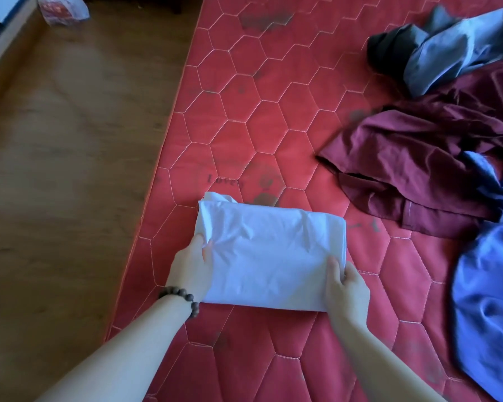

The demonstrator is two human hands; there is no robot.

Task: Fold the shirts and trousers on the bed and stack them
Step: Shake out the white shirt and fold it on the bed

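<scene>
— Red quilting covers the mattress (pixel 273 117), stitched in pale thread into a honeycomb of hexagons, with dark smudges here and there and some faint printed lettering near the middle. Brown wood-grain floor (pixel 70 140) runs along its left edge.

— And the piece being handled?

— It's a white garment (pixel 270 253), folded into a thick, flat rectangle with soft creases across the top. It lies near the mattress's left edge, close to the person. A loose corner of layers pokes out at its far left.

— How do the hands sit on it?

— The left hand (pixel 190 269) grips the left side, thumb on top pinching the cloth, fingers tucked beneath. A bracelet (pixel 183 297) of round brown beads circles that wrist. The right hand (pixel 347 288) holds the near right corner, thumb pressed on top, the other fingers curled under the edge.

— What else lies on the bed?

— To the right there's an unfolded heap. A maroon garment (pixel 413 158) with a smooth sheen is spread in loose folds; below it is a glossy blue garment (pixel 488 300), rumpled, running to the right border. Further back sits a grey-blue garment (pixel 453 53) beside some dark cloth (pixel 389 47).

— Anything off the bed?

— Just a crinkled red-and-white plastic bag (pixel 63 10) on the floor at the top left.
</scene>
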